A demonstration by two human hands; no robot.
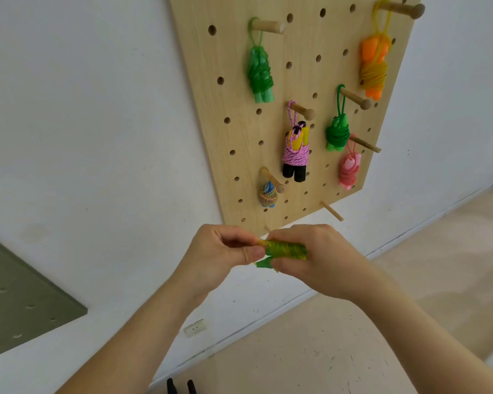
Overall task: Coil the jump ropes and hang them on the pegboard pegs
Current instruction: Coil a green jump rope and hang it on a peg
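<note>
**Rope 7 in hand, 6 already on the board**

Head view. 6 coiled jump ropes hang by their loops from pegs on the wooden pegboard [296, 81]: a light green rope [260, 72], an orange rope [374, 69], a pink-and-black rope [295, 155], a dark green rope [337, 133], a pink rope [349, 170] and a small multicoloured rope [268, 194]. Just below the board's lower edge, both hands hold a green bundle [286, 248], tightly wound and lying level. The right hand [319, 263] curls its fingers round the bundle. The left hand [222, 251] pinches its left end between thumb and fingers, probably securing the last turn. No hanging loop shows on it. 1 bare peg [332, 211] juts out just above the hands. Judged remaining: finish this coil and hang it. Whether further ropes wait out of view cannot be told.
</note>
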